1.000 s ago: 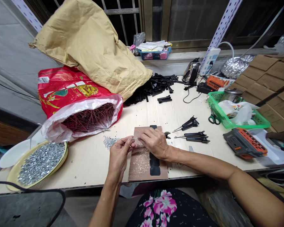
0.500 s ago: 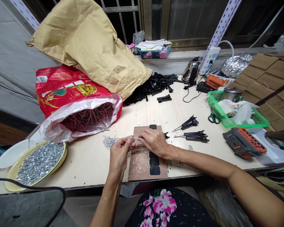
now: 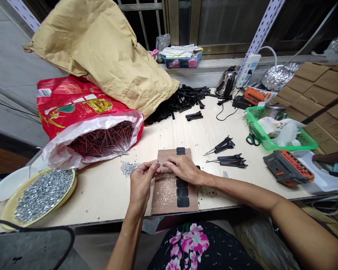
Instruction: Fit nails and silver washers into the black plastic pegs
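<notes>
My left hand (image 3: 142, 182) and my right hand (image 3: 182, 168) meet over a brown board (image 3: 166, 195) with black pads at the table's near edge. Both pinch a thin metal pin (image 3: 160, 163) between their fingertips; the left hand's fingers are closed on its left end, the right hand's on its right end. A black clip part lies partly hidden under my right hand. A small heap of silver nuts (image 3: 129, 167) lies just left of my left hand.
A red bag of pins (image 3: 101, 139) and a brown paper sack (image 3: 107, 52) fill the back left. A yellow dish of silver nuts (image 3: 36, 193) sits at the left edge. Finished black clips (image 3: 227, 159), a green basket (image 3: 307, 140), an orange battery pack (image 3: 288, 168) and a black parts pile (image 3: 183, 101) lie right.
The hands stay together on the pin over the board. The view has shifted slightly, so everything sits a little further left and lower.
</notes>
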Available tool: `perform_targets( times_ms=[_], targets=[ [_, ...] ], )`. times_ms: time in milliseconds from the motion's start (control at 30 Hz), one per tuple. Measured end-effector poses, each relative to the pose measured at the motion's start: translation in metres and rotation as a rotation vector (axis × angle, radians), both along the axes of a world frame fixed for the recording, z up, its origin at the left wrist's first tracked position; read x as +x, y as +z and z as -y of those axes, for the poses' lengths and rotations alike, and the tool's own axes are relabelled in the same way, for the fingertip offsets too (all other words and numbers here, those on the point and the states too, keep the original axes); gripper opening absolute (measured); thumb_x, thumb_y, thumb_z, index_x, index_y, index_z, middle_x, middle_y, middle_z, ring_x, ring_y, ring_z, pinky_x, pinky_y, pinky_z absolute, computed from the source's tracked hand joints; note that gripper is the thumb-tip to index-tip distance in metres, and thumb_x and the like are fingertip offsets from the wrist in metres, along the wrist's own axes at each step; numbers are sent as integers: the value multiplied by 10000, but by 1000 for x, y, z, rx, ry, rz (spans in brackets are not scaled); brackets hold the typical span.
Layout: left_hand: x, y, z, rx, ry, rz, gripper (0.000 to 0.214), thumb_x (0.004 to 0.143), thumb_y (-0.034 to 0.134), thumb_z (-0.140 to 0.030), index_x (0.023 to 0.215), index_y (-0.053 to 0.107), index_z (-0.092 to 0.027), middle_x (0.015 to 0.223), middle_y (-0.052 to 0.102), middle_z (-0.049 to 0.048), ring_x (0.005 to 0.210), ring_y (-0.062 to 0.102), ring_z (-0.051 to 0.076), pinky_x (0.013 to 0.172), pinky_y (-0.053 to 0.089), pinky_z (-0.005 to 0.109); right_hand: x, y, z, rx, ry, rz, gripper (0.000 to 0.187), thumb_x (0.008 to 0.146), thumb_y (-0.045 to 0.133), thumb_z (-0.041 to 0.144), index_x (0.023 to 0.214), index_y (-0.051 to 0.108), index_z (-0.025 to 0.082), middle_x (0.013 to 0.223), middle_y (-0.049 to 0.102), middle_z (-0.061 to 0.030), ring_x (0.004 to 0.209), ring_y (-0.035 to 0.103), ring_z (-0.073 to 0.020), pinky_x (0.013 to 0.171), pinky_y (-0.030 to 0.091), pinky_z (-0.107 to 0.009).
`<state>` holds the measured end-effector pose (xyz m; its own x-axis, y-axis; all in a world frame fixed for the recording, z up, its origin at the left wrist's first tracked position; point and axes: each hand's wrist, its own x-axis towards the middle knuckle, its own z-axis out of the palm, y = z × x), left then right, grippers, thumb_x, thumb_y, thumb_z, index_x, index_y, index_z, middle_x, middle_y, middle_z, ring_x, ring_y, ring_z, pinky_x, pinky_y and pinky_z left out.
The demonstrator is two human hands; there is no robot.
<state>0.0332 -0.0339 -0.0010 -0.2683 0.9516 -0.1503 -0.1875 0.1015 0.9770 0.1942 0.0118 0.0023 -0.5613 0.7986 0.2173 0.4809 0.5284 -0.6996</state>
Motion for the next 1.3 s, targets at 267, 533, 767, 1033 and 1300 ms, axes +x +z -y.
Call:
perform_targets(
  times_ms=[267, 533, 767, 1033, 1300],
  targets=[
    [2, 2, -2, -86, -50, 27, 311, 632, 789, -331, 822, 679, -110, 629, 657, 10, 590, 614, 118, 656, 524, 257, 9, 0, -2, 14, 66, -92, 219, 952, 432, 272, 831, 565, 146, 780, 569, -21, 720, 505, -123, 669, 388, -253],
    [7, 3, -4, -64, -48, 26, 318, 643, 781, -331, 834, 672, -101, 641, 659, 13, 599, 615, 112, 651, 514, 238, 10, 1, 0, -11, 38, -151, 227, 943, 453, 278, 791, 561, 148, 765, 551, -17, 709, 500, -121, 661, 383, -251],
    [8, 3, -4, -65, -71, 5, 333, 637, 781, -343, 843, 681, -102, 623, 660, 17, 595, 608, 109, 653, 502, 232, 14, 0, -1, -100, 46, -220, 173, 908, 524, 303, 913, 584, 141, 862, 595, -36, 769, 542, -128, 685, 423, -246],
    [10, -1, -7, -84, -66, 18, 341, 627, 789, -345, 852, 688, -109, 623, 664, 19, 610, 617, 113, 667, 504, 231, 18, 3, -4, -81, 27, -129, 210, 930, 475, 257, 792, 585, 143, 758, 588, -13, 703, 522, -116, 656, 387, -237],
    [16, 9, -7, -90, -43, 133, 480, 707, 696, -483, 982, 683, -89, 796, 632, 46, 639, 591, 106, 630, 536, 254, 28, 0, -7, 9, -30, -139, 175, 915, 528, 291, 842, 617, 160, 809, 611, -14, 737, 533, -118, 674, 383, -243]
  ],
)
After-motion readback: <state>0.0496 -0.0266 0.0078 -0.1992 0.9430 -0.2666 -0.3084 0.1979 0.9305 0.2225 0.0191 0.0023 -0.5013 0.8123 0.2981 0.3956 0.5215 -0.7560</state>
